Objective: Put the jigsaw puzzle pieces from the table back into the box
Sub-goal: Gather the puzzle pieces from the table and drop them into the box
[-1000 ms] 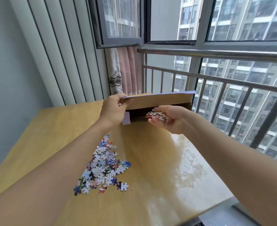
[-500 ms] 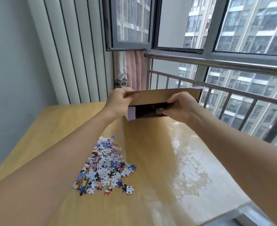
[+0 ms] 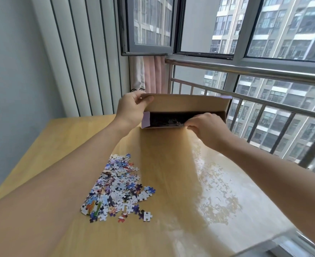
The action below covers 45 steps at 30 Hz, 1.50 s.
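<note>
Emptying a handful into the box

Left hand gripped the flap; right hand curled at the opening, contents unclear — next, the puzzle pieces under the left forearm.

I see L hand gripping box flap, R hand at its opening; puzzle pieces at 7 o'clock on surface.
</note>
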Available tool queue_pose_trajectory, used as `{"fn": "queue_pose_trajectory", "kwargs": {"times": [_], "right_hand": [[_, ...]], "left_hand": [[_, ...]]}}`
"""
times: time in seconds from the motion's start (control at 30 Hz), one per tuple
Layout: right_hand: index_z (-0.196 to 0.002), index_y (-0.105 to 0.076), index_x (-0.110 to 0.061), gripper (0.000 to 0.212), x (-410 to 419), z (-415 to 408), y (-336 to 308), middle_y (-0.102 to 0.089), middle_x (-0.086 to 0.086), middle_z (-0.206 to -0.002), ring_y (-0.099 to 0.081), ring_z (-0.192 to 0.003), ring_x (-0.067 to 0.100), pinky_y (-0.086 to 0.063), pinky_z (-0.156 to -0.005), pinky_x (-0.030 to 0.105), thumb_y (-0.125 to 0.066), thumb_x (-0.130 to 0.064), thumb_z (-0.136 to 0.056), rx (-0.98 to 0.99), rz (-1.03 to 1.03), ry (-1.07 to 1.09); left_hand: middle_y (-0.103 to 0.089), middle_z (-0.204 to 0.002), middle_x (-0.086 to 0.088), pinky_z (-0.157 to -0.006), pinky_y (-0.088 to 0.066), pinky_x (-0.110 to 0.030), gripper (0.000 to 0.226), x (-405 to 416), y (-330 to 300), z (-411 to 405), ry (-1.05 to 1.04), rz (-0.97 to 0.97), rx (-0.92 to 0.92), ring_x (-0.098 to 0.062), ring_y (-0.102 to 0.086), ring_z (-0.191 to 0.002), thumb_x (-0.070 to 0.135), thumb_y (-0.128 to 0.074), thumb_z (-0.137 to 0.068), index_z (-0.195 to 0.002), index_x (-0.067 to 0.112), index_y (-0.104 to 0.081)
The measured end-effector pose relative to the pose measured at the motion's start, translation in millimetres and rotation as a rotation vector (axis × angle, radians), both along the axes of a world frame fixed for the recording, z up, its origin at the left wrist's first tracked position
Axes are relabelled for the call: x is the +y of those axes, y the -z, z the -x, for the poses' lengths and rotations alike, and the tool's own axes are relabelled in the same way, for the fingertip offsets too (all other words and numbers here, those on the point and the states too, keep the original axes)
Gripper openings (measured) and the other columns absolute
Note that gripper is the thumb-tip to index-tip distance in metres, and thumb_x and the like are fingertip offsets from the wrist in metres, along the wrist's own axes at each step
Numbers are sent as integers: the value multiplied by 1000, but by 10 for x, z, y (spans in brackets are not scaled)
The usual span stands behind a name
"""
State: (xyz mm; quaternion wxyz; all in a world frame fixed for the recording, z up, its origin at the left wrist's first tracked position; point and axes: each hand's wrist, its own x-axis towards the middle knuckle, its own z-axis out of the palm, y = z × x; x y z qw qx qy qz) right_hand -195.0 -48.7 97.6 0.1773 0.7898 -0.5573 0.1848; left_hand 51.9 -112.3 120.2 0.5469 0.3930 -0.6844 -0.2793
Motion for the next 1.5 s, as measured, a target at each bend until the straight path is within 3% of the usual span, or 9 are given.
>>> {"fn": "queue_pose_trajectory", "kwargs": {"times": [0.13,0.53,0.67,0.83,1.03,1.17,1.27,1.37,1.5], "right_hand": [[-97,-78,-11,22,-64,-78,-110,-76,7,-91,-72,-79,30,-58,-67,42,-63,2,-89,-39,212,-41],[-99,-71,-7,17,-36,-123,127,-73,9,-95,-69,-86,32,-58,-69,44,-62,5,-90,-167,384,-115],[-96,-71,-10,15,9,-119,390,-70,5,-90,-66,-81,31,-55,-60,41,-64,1,-91,-73,233,-55],[-105,-71,-17,15,284,-359,600,-72,-3,-93,-68,-84,21,-56,-72,41,-70,-20,-91,-144,-56,-76],[-145,-44,-21,107,520,-933,875,-49,-2,-123,-50,-100,13,-45,-81,24,-92,-57,-56,-59,-807,-108],[-126,-61,-20,82,529,-1081,1149,-47,-8,-105,-43,-97,11,-36,-73,8,-93,-51,-58,-161,-740,-162],[-103,-71,-14,50,499,-1192,1302,-63,-5,-84,-52,-74,14,-41,-63,18,-91,-41,-66,-355,-600,-183],[-104,-72,-8,41,474,-1361,1409,-69,7,-91,-60,-77,21,-51,-78,40,-88,-31,-74,-470,-512,-163],[-120,-67,-14,47,458,-1614,1460,-66,2,-112,-65,-92,16,-55,-85,39,-85,-22,-78,-697,-499,-161]], "left_hand": [[-69,-96,3,-66,-57,-27,15,28,-93,-14,-2,27,38,-15,-64,-87,31,-59,-100,-111,23,-66],[-70,-109,10,-91,-57,-41,25,57,165,-171,9,-3,0,-16,-66,-106,45,-55,-99,-111,28,-68],[-74,-93,16,-92,-56,-50,21,70,342,-187,27,-98,15,-18,-71,-97,39,-59,-99,-84,45,-73],[-77,-98,3,-90,-57,-51,15,82,745,-201,42,-255,-101,-30,-72,-97,31,-63,-98,-94,34,-77],[-72,-88,10,-61,-37,-1,20,310,1112,-50,99,-280,-262,15,-64,-80,20,-65,-97,-110,10,-76],[-72,-101,5,-69,-42,-5,14,388,1265,-117,142,-320,-389,-4,-68,-100,19,-67,-96,-105,15,-76],[-70,-110,10,-85,-47,-11,13,482,1267,-317,172,-290,-402,0,-62,-106,23,-73,-91,-104,22,-74],[-71,-110,12,-88,-49,-16,15,548,1196,-711,-28,-197,-283,2,-62,-107,30,-71,-92,-107,25,-74],[-69,-113,12,-90,-49,-27,22,658,1288,-1330,-373,-209,-270,-6,-61,-110,41,-63,-96,-111,26,-71]]}}
